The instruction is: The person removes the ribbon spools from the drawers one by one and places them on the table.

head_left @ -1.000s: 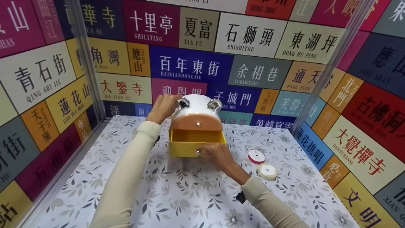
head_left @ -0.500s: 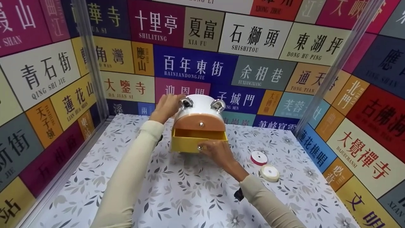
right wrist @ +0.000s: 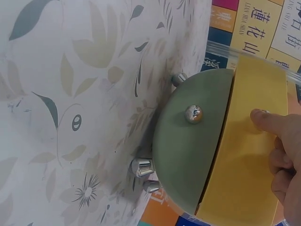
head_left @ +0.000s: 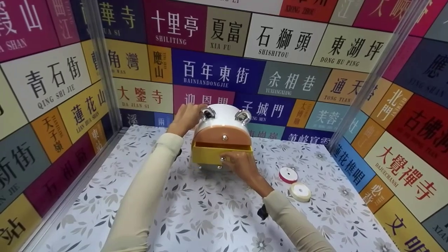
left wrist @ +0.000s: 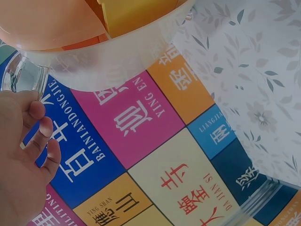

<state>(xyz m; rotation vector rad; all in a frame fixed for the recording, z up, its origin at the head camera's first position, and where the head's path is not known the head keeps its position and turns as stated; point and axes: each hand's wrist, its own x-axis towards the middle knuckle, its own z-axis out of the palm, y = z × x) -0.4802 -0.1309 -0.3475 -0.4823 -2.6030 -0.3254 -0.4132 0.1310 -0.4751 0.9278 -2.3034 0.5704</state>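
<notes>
A small frog-shaped drawer box (head_left: 224, 111) with a white rounded top and two silver ears stands on the table. Its orange upper drawer (head_left: 213, 134) is closed. The yellow middle drawer (head_left: 206, 154) sticks out a little, and below it a green drawer (right wrist: 186, 146) sits flush. My left hand (head_left: 187, 117) holds the box at its left silver ear (left wrist: 23, 75), fingers bent behind it. With thumb and finger my right hand (head_left: 241, 163) pinches the yellow drawer's round knob (head_left: 222, 158), its other fingers curled.
Two ribbon spools, one red-edged (head_left: 288, 174) and one cream (head_left: 300, 191), lie to the right of the box. The table (head_left: 196, 213) has a leaf-patterned cover. Walls of colourful signs with clear corner posts (head_left: 101, 66) enclose the back and sides.
The yellow drawer has slid inward toward the box, with my right hand moving forward on its knob. The green drawer's front now shows below. My left hand stays at the ear.
</notes>
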